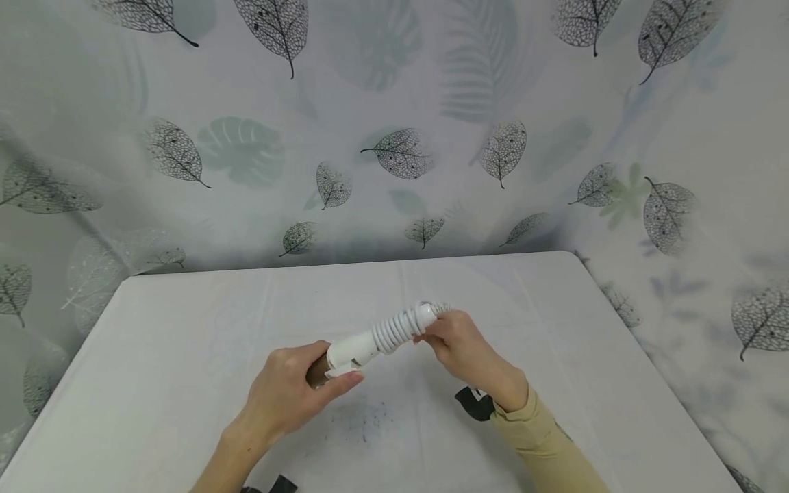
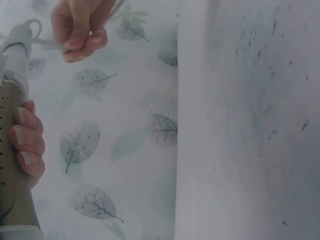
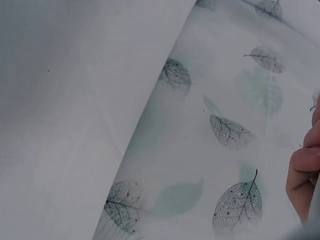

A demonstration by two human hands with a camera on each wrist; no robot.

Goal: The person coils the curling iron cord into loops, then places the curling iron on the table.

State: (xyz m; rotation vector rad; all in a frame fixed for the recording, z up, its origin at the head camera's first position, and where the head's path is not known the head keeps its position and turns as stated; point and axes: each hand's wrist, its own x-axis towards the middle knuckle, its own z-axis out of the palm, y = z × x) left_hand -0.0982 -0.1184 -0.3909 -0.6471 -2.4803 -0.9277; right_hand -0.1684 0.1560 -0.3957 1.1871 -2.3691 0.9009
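White curling wand (image 1: 376,339), a hair tool with a ribbed white barrel and an olive-brown handle, is held in the air just above the middle of a white table (image 1: 185,329), slanting up from lower left to upper right. The left hand (image 1: 290,394) wraps round the handle end, fingers curled about it and thumb lying along the white collar; the left wrist view shows those fingertips (image 2: 27,145) pressed on the olive handle. The right hand (image 1: 459,342) pinches the far tip of the tool, where a thin white cord or loop (image 2: 35,25) comes off the end; the left wrist view shows thumb and forefinger closed on that thin piece. Both hands are thus clamped on the same tool, one at each end.

A leaf-printed curtain (image 1: 394,150) hangs behind and beside the table. Faint dark specks (image 1: 370,421) mark the cloth below the tool. A tan sleeve (image 1: 542,438) covers the right forearm.

The work seems to be at the stage of handling the cord at the tip, perhaps winding or freeing it. The next move likely calls for a steady hold on the handle while the right fingers guide the thin cord without letting it slip.
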